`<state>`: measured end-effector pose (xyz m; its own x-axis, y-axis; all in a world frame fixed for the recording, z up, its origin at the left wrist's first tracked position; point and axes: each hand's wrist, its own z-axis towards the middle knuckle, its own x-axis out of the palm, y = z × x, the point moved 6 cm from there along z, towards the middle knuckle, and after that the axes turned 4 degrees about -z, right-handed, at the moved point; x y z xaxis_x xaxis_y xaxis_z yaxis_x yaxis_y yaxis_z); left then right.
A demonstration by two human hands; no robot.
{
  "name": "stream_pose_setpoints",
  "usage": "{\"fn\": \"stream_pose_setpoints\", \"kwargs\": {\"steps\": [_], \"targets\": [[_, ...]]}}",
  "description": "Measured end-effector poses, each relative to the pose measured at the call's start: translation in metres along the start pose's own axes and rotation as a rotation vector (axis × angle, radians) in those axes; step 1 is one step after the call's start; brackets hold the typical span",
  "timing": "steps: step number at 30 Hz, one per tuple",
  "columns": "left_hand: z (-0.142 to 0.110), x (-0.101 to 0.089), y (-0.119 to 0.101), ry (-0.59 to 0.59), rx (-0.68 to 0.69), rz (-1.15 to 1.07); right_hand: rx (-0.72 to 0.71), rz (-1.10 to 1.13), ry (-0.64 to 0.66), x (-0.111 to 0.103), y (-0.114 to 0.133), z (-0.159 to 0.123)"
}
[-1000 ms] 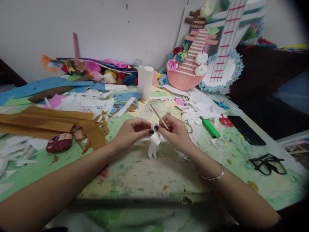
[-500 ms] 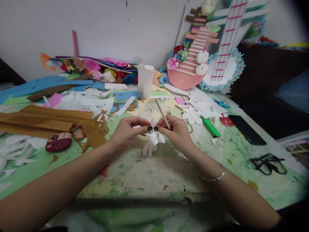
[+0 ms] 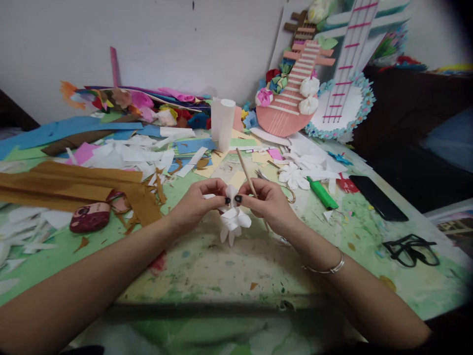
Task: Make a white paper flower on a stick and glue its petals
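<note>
Between my two hands, above the paint-stained table, is a white paper flower (image 3: 232,222) with several petals hanging downward. My left hand (image 3: 199,199) pinches one petal near its upper end between thumb and fingers. From the other side, the thumb and forefinger of my right hand (image 3: 271,202) pinch the same petal. A thin wooden stick (image 3: 245,170) is tucked in the fingers of my right hand, slanting up to the left. The thumbs nearly meet, and the fingertips behind the petal are hidden.
Scissors (image 3: 290,194) lie just beyond my right hand, near white paper flower cut-outs (image 3: 294,176). Further right are a green tube (image 3: 322,193), a black phone (image 3: 379,198) and black glasses (image 3: 412,250). Brown paper (image 3: 66,185) and a dark red case (image 3: 89,217) lie left. Paper instruments (image 3: 290,111) stand behind.
The flower has turned slightly in my fingers and its petals shifted a little left. The stick has tilted, its lower end now showing below my right hand.
</note>
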<state>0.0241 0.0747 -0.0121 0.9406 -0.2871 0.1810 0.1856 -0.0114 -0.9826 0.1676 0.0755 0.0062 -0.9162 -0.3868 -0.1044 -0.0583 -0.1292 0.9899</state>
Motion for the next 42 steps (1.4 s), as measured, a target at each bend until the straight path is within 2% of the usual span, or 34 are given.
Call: {"fn": "stream_pose_setpoints", "kwargs": {"steps": [7,24,30,34,39,42], "targets": [[0.002,-0.003,0.0,-0.054,0.008,0.023,0.08,0.061,0.043,0.005,-0.007,0.0],[0.0,0.002,-0.002,0.006,0.025,0.002,0.043,0.073,0.062,0.006,-0.003,0.0],[0.0,-0.001,-0.004,-0.039,0.072,0.004,0.037,0.033,0.011,0.005,-0.002,0.0],[-0.001,0.0,-0.003,0.012,0.06,0.054,0.044,0.023,-0.021,0.004,-0.003,0.0],[0.001,-0.003,-0.001,-0.019,0.044,0.18,0.049,-0.015,-0.091,-0.001,-0.006,0.0],[0.002,-0.004,0.001,-0.017,0.019,0.182,0.063,-0.016,-0.098,-0.003,-0.007,0.0]]}}
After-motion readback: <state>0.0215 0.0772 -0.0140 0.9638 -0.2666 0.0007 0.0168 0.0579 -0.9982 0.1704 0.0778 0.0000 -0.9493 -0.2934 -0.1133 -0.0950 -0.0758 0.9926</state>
